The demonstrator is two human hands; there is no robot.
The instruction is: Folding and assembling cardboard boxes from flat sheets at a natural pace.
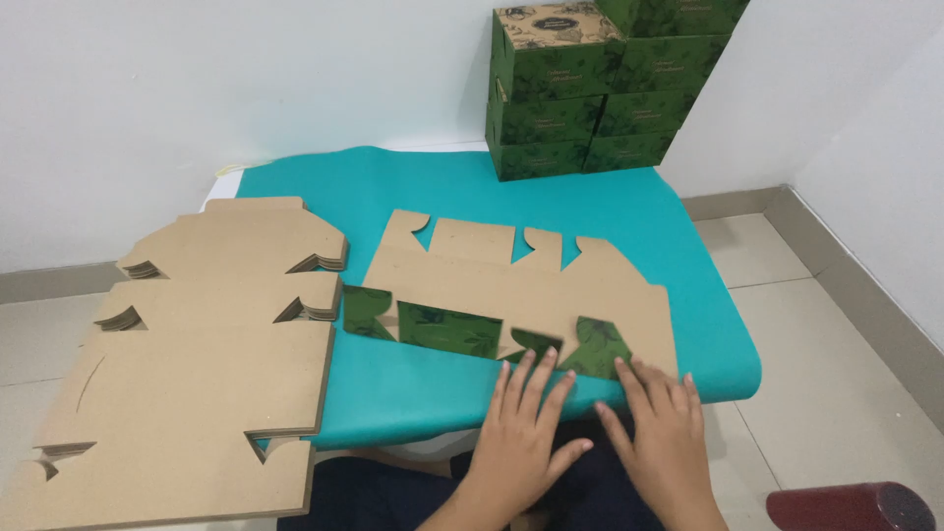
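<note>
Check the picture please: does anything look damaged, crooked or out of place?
Nothing stands out. Both hands, left hand and right hand, press flat on the carton blank on the teal mat. The blank stack overhangs the mat's left edge; the green boxes are stacked tidily.

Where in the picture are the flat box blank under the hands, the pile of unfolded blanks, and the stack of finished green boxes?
flat box blank (pixel 511 285), head view, its brown middle panel.
pile of unfolded blanks (pixel 197 374), head view, top sheet.
stack of green boxes (pixel 590 98), head view, front face.
</note>
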